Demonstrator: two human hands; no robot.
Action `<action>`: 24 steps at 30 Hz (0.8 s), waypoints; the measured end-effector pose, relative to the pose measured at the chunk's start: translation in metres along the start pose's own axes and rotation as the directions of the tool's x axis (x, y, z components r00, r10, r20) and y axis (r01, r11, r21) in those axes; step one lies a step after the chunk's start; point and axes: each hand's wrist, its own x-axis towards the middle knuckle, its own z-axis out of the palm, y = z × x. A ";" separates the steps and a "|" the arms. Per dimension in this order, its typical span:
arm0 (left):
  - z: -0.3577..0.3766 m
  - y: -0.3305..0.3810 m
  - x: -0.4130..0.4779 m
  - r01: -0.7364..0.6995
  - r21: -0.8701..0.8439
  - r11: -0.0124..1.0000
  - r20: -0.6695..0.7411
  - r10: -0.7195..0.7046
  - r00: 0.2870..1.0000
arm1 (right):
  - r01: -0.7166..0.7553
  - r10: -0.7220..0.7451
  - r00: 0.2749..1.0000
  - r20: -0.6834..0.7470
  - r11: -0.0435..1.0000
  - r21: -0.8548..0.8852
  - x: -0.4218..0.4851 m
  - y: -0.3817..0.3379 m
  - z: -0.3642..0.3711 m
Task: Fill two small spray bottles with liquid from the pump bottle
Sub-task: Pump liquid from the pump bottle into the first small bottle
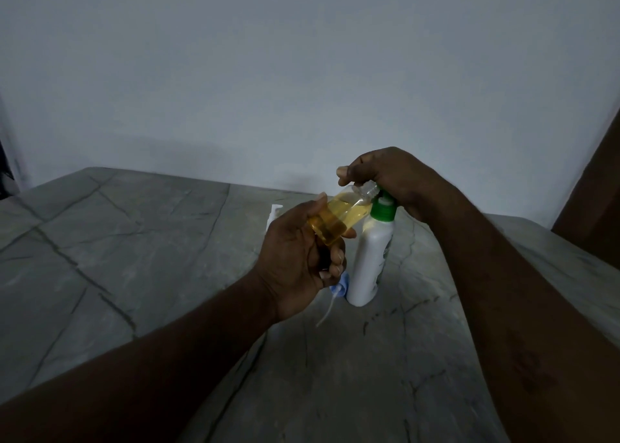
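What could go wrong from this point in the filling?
The small bottle, tilted in the left hand and about half full, might spill from its open neck. Its narrow neck sits at the green head of the pump bottle under the right hand; a stroke might miss it. The spray cap lying by the base might get knocked.

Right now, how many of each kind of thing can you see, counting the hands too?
Hands: 2, the left hand and the right hand
Pump bottle: 1
Small bottle with yellow liquid: 1
Blue spray top with a tube: 1
White thing, half hidden behind the left hand, cannot tell what: 1
Total: 6
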 end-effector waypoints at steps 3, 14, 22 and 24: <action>0.000 0.000 0.000 -0.001 0.006 1.000 -0.016 0.001 1.000 | -0.021 0.020 1.000 0.016 1.000 0.017 0.001 0.002 0.003; 0.001 0.000 -0.001 0.002 0.010 1.000 -0.008 -0.002 1.000 | 0.063 -0.063 0.998 0.010 0.998 -0.007 0.000 -0.003 -0.002; 0.000 -0.001 -0.001 0.007 0.007 1.000 -0.002 -0.007 1.000 | -0.047 0.045 0.998 0.043 0.998 0.050 0.000 0.003 0.003; -0.001 -0.001 0.000 0.005 0.010 1.000 -0.004 -0.005 1.000 | -0.044 0.042 0.998 0.044 0.998 0.045 0.001 0.003 0.003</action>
